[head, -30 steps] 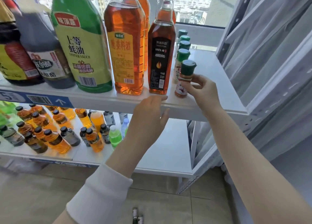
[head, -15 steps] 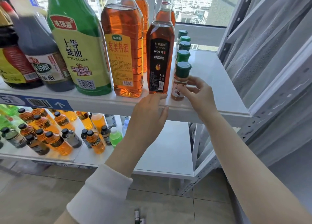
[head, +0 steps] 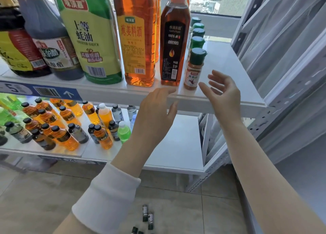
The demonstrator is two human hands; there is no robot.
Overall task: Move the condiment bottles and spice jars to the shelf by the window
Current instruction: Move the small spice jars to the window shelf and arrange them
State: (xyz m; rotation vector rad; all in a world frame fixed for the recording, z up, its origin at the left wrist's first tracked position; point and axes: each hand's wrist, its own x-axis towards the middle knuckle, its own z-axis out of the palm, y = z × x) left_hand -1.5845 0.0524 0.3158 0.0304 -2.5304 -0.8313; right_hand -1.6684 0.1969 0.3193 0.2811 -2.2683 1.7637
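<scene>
Head cam: spice jar (head: 193,71) standing on shelf (head: 220,92); right hand (head: 224,96) hovering beside, relaxed, empty; left hand (head: 155,117) flat, touching shelf lip; floor bottles (head: 147,216) prob. pending.

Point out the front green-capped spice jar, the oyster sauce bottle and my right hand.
front spice jar (head: 193,74), head view, on its orange label.
oyster sauce bottle (head: 87,38), head view, on its yellow-green front label.
right hand (head: 225,95), head view, on the open palm.

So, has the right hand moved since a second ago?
Yes. The right hand has let go and drawn back rightward from the front spice jar, which stands on the shelf beside the black-label bottle.
</scene>
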